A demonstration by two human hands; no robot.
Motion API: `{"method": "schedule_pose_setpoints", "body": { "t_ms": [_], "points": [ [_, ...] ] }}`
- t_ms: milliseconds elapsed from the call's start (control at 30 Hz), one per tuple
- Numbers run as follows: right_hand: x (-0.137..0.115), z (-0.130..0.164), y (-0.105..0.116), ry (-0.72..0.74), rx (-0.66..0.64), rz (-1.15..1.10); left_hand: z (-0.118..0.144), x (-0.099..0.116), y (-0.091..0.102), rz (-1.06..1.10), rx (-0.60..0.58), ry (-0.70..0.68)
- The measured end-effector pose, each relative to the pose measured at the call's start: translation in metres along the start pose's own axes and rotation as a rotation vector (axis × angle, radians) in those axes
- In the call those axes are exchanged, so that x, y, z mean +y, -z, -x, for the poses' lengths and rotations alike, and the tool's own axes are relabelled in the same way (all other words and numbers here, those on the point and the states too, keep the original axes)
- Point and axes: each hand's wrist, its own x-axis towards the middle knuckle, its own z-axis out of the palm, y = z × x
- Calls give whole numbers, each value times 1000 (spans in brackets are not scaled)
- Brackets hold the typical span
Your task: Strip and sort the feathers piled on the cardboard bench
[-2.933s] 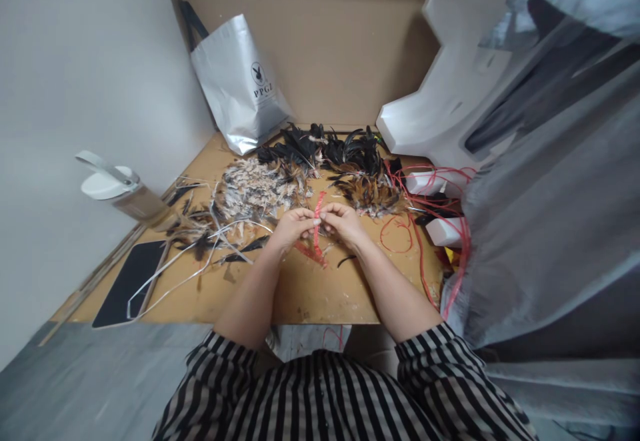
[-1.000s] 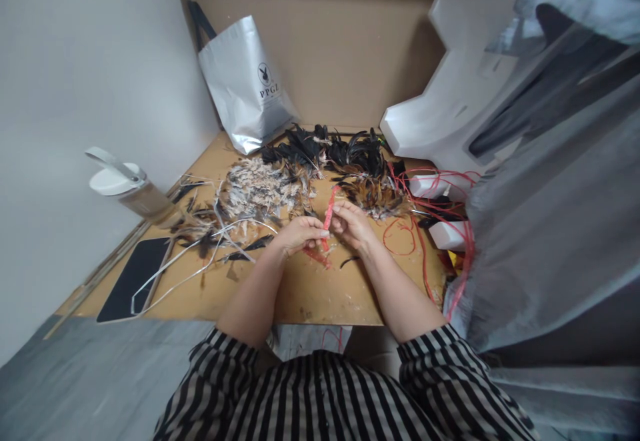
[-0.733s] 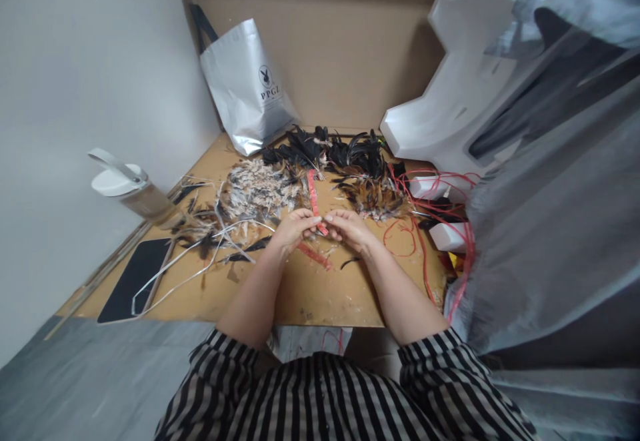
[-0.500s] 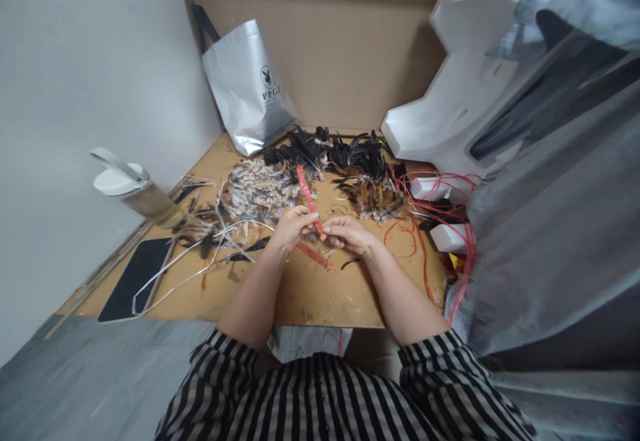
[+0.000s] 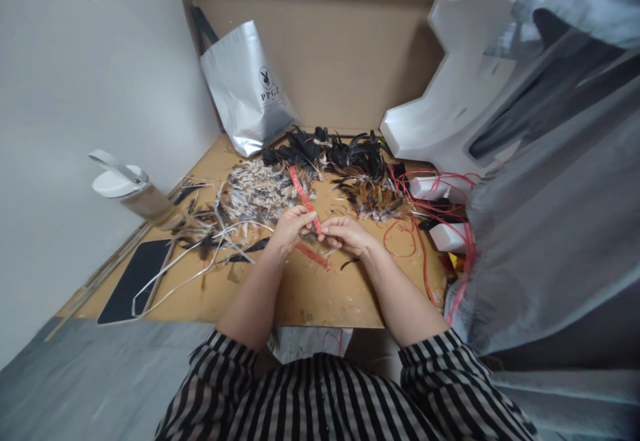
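Note:
Above the front of the table, a narrow red strip [image 5: 300, 189] leans up and away from my hands. My left hand [image 5: 291, 229] is closed, pinching the strip near its lower part between thumb and fingers. At the strip's lower end, my right hand [image 5: 350, 235] has its thumb and forefinger pressed together; the exact grip there is too small to see clearly. A second red strip [image 5: 315, 255] lies flat below them. Pale fluffy feathers [image 5: 260, 187] are heaped left of the held strip, brown feathers [image 5: 377, 197] to its right, and black feathers [image 5: 350, 153] behind.
A phone [image 5: 134, 284] lies at the table's left with a white cord [image 5: 177, 267] across it. Nearby stands a lidded bottle [image 5: 143, 194]. A silver bag [image 5: 240, 87] leans at the back. Red cords [image 5: 425, 261] tangle at the right beside a grey cloth [image 5: 550, 227].
The upper end of the held red strip has tipped to the left. Both hands stay almost in place.

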Motion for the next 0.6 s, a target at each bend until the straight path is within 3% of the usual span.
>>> {"method": "schedule_pose_setpoints", "body": {
  "t_ms": [133, 267, 433, 533, 600],
  "points": [
    [-3, 1, -3, 36, 22, 8, 1, 0, 1, 72, -55, 49],
    [-2, -3, -8, 119, 190, 88, -2, -3, 1, 81, -18, 34],
    [5, -9, -9, 320, 497, 485, -4, -9, -3, -158, 67, 37],
    [8, -9, -8, 443, 569, 725, -5, -11, -4, -284, 64, 41],
    [8, -8, -8, 459, 568, 769, -6, -11, -4, -300, 65, 34]
  ]
}}
